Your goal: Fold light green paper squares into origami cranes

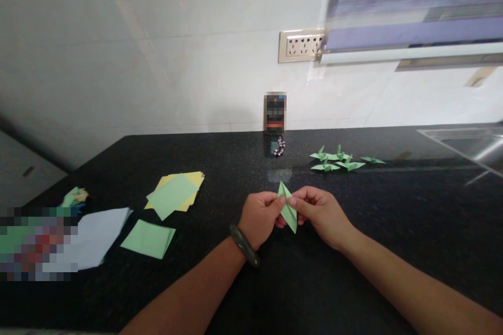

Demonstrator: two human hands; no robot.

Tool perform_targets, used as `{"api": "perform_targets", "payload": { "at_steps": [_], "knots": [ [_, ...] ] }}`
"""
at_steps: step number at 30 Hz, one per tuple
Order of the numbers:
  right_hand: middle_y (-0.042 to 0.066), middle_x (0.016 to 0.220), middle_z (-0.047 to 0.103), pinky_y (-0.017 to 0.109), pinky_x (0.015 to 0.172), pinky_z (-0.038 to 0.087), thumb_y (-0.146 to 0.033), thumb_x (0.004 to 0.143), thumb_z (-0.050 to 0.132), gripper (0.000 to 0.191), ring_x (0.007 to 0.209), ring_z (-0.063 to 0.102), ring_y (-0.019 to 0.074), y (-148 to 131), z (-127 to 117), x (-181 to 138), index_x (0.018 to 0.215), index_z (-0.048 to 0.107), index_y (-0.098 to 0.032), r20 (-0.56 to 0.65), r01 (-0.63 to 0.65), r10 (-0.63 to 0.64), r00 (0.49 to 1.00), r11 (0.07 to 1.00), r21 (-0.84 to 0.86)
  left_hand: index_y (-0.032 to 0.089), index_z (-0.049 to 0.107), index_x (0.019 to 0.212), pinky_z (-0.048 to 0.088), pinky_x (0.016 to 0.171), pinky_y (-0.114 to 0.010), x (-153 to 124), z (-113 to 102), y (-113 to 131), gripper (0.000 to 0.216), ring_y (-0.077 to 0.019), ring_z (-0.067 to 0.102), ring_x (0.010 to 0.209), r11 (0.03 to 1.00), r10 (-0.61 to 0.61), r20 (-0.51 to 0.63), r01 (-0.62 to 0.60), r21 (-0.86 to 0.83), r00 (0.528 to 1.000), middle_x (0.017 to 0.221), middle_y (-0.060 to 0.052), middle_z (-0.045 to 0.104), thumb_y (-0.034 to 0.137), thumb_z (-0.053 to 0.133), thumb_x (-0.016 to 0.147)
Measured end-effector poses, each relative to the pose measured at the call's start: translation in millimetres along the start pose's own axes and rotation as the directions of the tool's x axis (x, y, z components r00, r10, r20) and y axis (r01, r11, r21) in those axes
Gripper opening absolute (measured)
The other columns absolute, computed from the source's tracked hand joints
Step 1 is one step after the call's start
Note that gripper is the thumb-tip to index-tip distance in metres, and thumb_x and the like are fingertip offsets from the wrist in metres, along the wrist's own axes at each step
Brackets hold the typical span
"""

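A small piece of green origami paper, folded into a narrow diamond, is held a little above the dark countertop. My left hand pinches its left side, thumb on the front. From the right, my right hand grips the other edge between thumb and fingers. The fingertips behind the paper are partly hidden. Beyond my right hand stand several folded green paper cranes in a loose group. To the left lie a stack of green and yellow paper sheets and a folded green sheet.
A phone-like object, blurred out, leans on the white wall with a beaded strap before it. White paper and crumpled paper scraps lie far left. A sink edge is at right, a wall socket above.
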State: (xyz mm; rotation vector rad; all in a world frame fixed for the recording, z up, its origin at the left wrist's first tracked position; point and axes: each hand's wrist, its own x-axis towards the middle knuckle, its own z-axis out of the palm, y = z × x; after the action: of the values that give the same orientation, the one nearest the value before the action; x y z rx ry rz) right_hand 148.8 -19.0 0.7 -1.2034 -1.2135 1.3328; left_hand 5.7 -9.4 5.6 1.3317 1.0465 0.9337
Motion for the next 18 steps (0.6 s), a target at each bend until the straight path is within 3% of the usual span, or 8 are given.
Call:
{"api": "perform_targets", "payload": {
  "at_steps": [7, 11, 15, 18],
  "knots": [
    [-0.002, 0.052, 0.058, 0.021, 0.043, 0.039, -0.042, 0.059, 0.072, 0.031, 0.044, 0.048, 0.0077, -2.3, -0.5, -0.3, 0.062, 0.058, -0.015, -0.027, 0.004, -0.005, 1.000, 1.000, -0.012, 0.011, 0.060, 0.067, 0.046, 0.047, -0.021, -1.9, 2.9, 0.3, 0.027, -0.0091, 0.053, 0.044, 0.993, -0.048, 0.047, 0.052, -0.104, 0.998, 0.053, -0.002, 0.059, 0.035, 0.051, 0.077],
    [-0.003, 0.050, 0.057, 0.021, 0.042, 0.038, -0.043, 0.059, 0.071, 0.031, 0.042, 0.046, 0.0075, -2.7, -0.9, -0.3, 0.060, 0.057, -0.015, -0.041, 0.005, -0.007, 0.999, 0.999, -0.037, 0.012, 0.060, 0.069, 0.047, 0.048, -0.023, -0.5, 2.4, -2.5, 0.029, -0.0103, 0.054, 0.046, 0.997, -0.033, 0.068, 0.038, -0.069, 0.997, 0.055, -0.002, 0.059, 0.036, 0.048, 0.079],
    [-0.003, 0.049, 0.055, 0.020, 0.042, 0.036, -0.042, 0.058, 0.072, 0.031, 0.041, 0.045, 0.0067, -2.2, -0.5, -0.9, 0.059, 0.057, -0.015, -0.029, 0.008, -0.010, 1.000, 0.997, -0.072, 0.012, 0.061, 0.071, 0.045, 0.050, -0.022, 2.7, 0.5, -5.8, 0.027, -0.0109, 0.054, 0.051, 0.997, 0.067, -0.014, -0.067, 0.046, 0.998, 0.058, -0.003, 0.060, 0.037, 0.055, 0.075],
    [-0.004, 0.050, 0.053, 0.019, 0.041, 0.035, -0.041, 0.061, 0.070, 0.030, 0.042, 0.043, 0.0057, -1.3, -0.6, -1.8, 0.058, 0.057, -0.014, 0.013, 0.020, -0.019, 1.000, 0.996, -0.093, 0.012, 0.062, 0.087, 0.045, 0.056, -0.022, 4.3, -0.7, -7.3, 0.029, -0.0120, 0.057, 0.060, 0.993, 0.112, -0.088, -0.114, -0.013, 0.990, 0.070, -0.003, 0.064, 0.034, 0.064, 0.068]
  ]
}}
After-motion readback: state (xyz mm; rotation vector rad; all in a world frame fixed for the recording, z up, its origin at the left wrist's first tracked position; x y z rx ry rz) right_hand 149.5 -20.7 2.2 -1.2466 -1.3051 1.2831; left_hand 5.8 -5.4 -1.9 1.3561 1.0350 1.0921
